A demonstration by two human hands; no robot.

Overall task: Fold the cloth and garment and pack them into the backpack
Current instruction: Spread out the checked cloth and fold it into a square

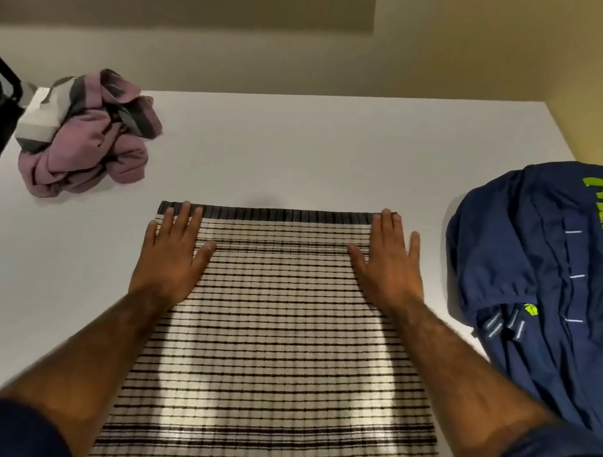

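Head view: striped cloth (277, 340) lies flat on the white worktop (303, 144), dead centre in front of the person, long axis running straight away from them. Left hand (170, 249) and right hand (389, 266) both rest palm-down on its far end, one near each far corner, fingers (182, 218) straight and spread, holding nothing. The dark far hem sits right at the fingertips, so my guess is the next fold takes that edge and pulls it back toward the body, halving the length. Both hands are equally placed for it. Pink garment (85, 138) is crumpled at far left, well apart from the cloth and nearer the left hand. Navy backpack (553, 280) lies at right, near the right hand; can't tell if it's unzipped.
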